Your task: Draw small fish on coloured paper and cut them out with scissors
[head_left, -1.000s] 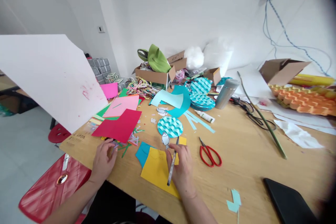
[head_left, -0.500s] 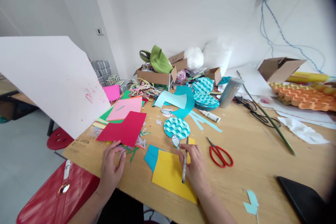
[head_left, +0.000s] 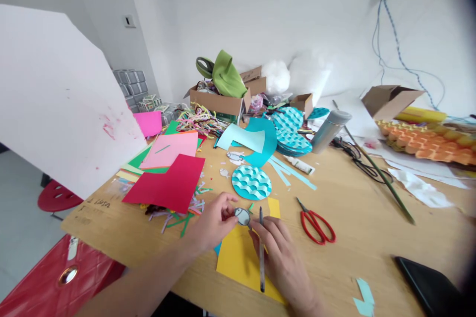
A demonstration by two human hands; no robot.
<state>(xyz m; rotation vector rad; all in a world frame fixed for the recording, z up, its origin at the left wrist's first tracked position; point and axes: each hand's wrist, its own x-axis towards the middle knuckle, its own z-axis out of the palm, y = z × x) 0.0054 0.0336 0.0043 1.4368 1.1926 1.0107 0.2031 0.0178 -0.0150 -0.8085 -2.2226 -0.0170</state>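
A small paper fish (head_left: pixel 242 216), pale with dark drawn outlines, is held between my two hands above the yellow paper (head_left: pixel 238 257). My left hand (head_left: pixel 212 220) has thumb and fingers closed at its left end. My right hand (head_left: pixel 278 252) grips its other end and also keeps a pen (head_left: pixel 262 257) upright between the fingers. Just beyond lies a round teal disc (head_left: pixel 251 183) covered in wavy pale strips. A blue paper piece shows only as a sliver beside my left wrist.
Red-handled scissors (head_left: pixel 316 225) lie to the right, near a black flat object (head_left: pixel 426 282). Red paper (head_left: pixel 169 183) and coloured scraps are at left. Behind stand a glue bottle (head_left: pixel 299 164), a grey flask (head_left: pixel 330 131) and a cardboard box (head_left: pixel 219 103). A white board (head_left: pixel 70 99) leans at far left.
My left hand has moved right from beside the red paper to the fish and closed on it. My right hand has brought the fish nearer, with the pen still in its fingers. The view has shifted slightly.
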